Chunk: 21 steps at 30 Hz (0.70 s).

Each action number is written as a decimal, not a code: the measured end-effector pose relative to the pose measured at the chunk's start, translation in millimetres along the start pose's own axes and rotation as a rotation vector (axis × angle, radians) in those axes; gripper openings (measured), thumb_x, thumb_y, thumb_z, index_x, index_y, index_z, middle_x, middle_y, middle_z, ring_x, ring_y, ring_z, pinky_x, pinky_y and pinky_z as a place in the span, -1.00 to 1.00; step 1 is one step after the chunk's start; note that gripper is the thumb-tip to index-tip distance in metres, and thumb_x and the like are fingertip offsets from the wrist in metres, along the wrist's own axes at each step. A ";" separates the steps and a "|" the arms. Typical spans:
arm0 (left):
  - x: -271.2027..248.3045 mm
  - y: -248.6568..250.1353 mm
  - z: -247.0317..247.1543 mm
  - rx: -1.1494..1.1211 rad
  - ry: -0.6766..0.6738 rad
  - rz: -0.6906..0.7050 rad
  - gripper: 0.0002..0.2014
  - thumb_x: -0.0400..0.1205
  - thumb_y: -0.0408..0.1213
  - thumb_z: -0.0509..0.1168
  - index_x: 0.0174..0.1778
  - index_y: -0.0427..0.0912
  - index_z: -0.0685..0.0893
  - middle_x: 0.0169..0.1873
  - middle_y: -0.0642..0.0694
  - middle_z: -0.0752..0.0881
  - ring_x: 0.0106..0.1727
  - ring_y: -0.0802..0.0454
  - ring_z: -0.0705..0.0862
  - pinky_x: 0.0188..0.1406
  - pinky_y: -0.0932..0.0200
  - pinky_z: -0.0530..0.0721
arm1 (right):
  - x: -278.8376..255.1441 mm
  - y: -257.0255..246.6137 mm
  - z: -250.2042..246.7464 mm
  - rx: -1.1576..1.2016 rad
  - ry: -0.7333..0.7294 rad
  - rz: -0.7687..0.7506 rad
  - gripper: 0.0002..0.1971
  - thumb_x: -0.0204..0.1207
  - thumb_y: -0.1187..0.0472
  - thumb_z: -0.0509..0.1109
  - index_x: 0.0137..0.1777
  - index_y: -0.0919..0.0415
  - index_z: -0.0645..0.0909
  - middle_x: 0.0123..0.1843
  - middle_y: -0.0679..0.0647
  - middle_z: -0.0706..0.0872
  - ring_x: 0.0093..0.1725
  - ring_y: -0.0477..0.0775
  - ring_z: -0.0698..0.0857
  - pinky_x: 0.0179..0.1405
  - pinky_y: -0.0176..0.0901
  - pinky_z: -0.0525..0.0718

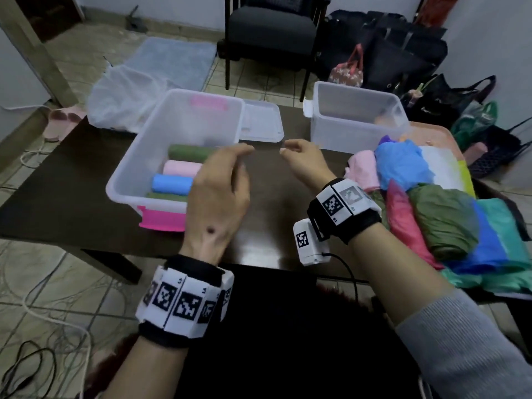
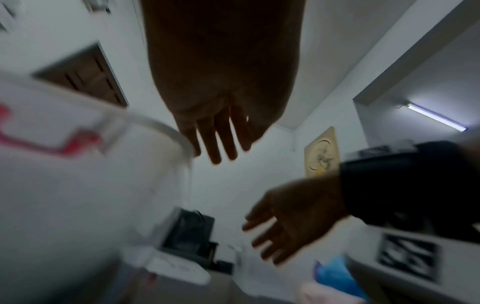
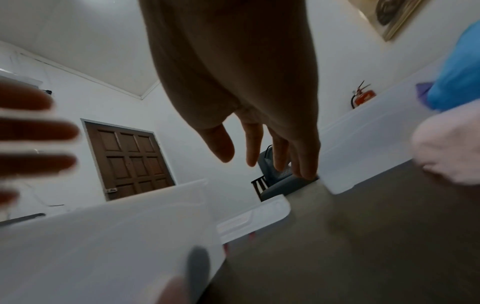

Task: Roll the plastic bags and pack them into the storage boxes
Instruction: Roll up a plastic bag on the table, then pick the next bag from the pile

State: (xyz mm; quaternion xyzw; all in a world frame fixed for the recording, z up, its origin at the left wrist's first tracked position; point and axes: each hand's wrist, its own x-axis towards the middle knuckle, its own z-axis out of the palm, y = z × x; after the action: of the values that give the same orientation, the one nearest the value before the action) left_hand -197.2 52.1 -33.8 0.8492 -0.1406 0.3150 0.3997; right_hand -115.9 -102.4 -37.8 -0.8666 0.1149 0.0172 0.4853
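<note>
A clear storage box (image 1: 138,156) with pink latches stands on the dark table at the left. Several rolled bags lie inside it: green (image 1: 190,151), pink (image 1: 181,168), blue (image 1: 171,182). A second clear box (image 1: 357,133) stands further back on the right. Loose plastic bags (image 1: 449,214) in blue, green, red and pink are heaped at the right. My left hand (image 1: 218,191) hovers by the first box's right wall, fingers relaxed and empty (image 2: 221,139). My right hand (image 1: 302,159) hangs over the bare table between the boxes, fingers loose and empty (image 3: 262,148).
A clear lid (image 1: 260,122) lies behind the first box. A white translucent bag (image 1: 121,99) sits at the table's far left corner. A dark chair (image 1: 270,33) and several handbags (image 1: 403,59) stand on the floor beyond. Cables trail on the tiles at the left.
</note>
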 end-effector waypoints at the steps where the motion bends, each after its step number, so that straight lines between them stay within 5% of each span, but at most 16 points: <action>1: -7.5 2.5 13.5 0.016 -0.111 -0.001 -0.74 0.57 -0.39 0.20 0.13 -0.25 0.70 0.07 -0.13 0.75 0.11 -0.03 0.67 0.18 0.33 0.45 | 1.0 4.9 -10.5 -0.033 0.022 0.004 -0.61 0.61 0.17 0.28 0.42 0.22 0.50 0.40 0.11 0.58 0.40 0.06 0.53 0.41 -0.15 0.45; 3: -23.0 2.1 38.3 0.121 -0.321 0.008 -0.70 0.60 -0.20 0.16 0.15 -0.16 0.70 0.19 -0.10 0.71 0.26 -0.09 0.65 0.29 0.13 0.45 | 3.5 15.8 -31.6 -0.093 0.078 0.024 -0.62 0.61 0.19 0.27 0.41 0.22 0.52 0.40 0.12 0.59 0.39 0.07 0.53 0.37 -0.17 0.44; 6: -36.7 7.5 63.9 0.054 -0.548 -0.051 -0.69 0.66 -0.25 0.20 0.30 -0.17 0.61 0.42 -0.14 0.52 0.49 -0.07 0.44 0.50 0.10 0.29 | 4.5 28.4 -66.1 -0.156 0.186 0.066 -0.63 0.58 0.22 0.25 0.38 0.20 0.53 0.37 0.14 0.60 0.36 0.08 0.55 0.26 -0.23 0.46; 13: -56.1 0.8 101.4 0.180 -0.789 -0.136 -0.53 0.72 -0.16 0.11 0.57 -0.11 0.28 0.64 -0.12 0.11 0.67 -0.03 0.01 0.61 0.07 -0.05 | 29.3 53.4 -142.9 -0.525 0.419 0.286 -0.59 0.56 0.18 0.23 0.39 0.29 0.45 0.45 0.32 0.43 0.48 0.30 0.35 0.39 -0.03 0.34; 16: -65.2 -8.3 109.4 0.214 -0.790 -0.208 -0.47 0.73 -0.07 0.07 0.62 -0.11 0.19 0.66 -0.12 0.01 0.68 -0.04 -0.10 0.62 0.03 -0.17 | 22.8 58.8 -154.6 -0.648 0.356 0.365 -0.54 0.63 0.10 0.21 0.45 0.31 0.35 0.43 0.34 0.42 0.46 0.34 0.37 0.41 0.04 0.32; 19: -73.7 -15.1 114.0 0.255 -0.756 -0.203 -0.44 0.72 0.02 0.01 0.63 -0.10 0.17 0.66 -0.10 0.02 0.68 -0.02 -0.12 0.60 0.07 -0.24 | 38.0 77.4 -150.7 -0.794 0.109 0.286 -0.76 0.50 0.17 0.29 0.11 0.26 0.46 0.10 0.32 0.62 0.21 0.42 0.61 0.24 0.16 0.58; 21: -76.4 -17.1 115.0 0.263 -0.744 -0.185 -0.44 0.72 0.03 0.00 0.63 -0.09 0.17 0.66 -0.08 0.04 0.68 0.00 -0.11 0.60 0.09 -0.24 | 31.7 78.4 -145.9 -0.827 0.098 0.290 -0.66 0.48 0.11 0.39 0.19 0.26 0.51 0.21 0.32 0.62 0.24 0.39 0.60 0.22 0.13 0.59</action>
State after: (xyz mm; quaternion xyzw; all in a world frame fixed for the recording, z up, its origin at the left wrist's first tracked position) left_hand -198.4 -26.3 -148.7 0.9583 -0.1569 -0.0357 0.2361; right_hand -113.9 -270.9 -30.8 -0.9626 0.2419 0.0886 0.0841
